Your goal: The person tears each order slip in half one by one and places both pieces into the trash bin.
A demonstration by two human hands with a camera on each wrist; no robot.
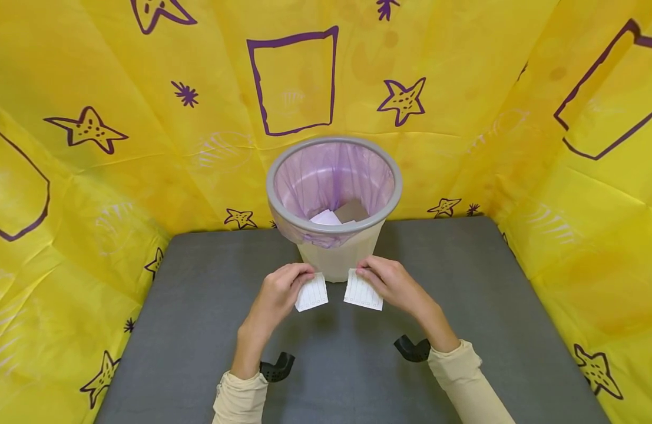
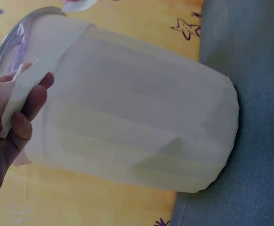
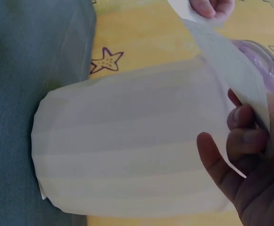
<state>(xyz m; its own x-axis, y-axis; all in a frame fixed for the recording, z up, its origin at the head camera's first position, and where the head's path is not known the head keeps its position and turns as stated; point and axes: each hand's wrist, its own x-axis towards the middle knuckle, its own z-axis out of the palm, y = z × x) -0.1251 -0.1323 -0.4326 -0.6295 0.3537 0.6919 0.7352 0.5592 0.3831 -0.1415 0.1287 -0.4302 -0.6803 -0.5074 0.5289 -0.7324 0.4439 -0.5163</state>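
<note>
My left hand (image 1: 275,294) pinches a small piece of white lined paper (image 1: 312,293) between thumb and fingers. Another lined piece of paper (image 1: 364,291) hangs from the fingers of my right hand (image 1: 396,287). A gap separates the two pieces, both held in front of a pale waste bin (image 1: 333,253) with a grey rim. Seen edge-on in the left wrist view, the left paper (image 2: 33,77) crosses the upper part of the bin. In the right wrist view the right paper (image 3: 236,66) slants up from the fingertips, and that hand's little finger stands apart.
A purple bag (image 1: 326,171) lines the bin, which holds white paper (image 1: 326,218) and a brown piece (image 1: 352,210). The bin stands on a dark grey table (image 1: 225,265). Yellow patterned cloth (image 1: 198,176) surrounds the table. A black wrist mount (image 1: 277,368) juts inward from the left wrist, another (image 1: 410,348) from the right.
</note>
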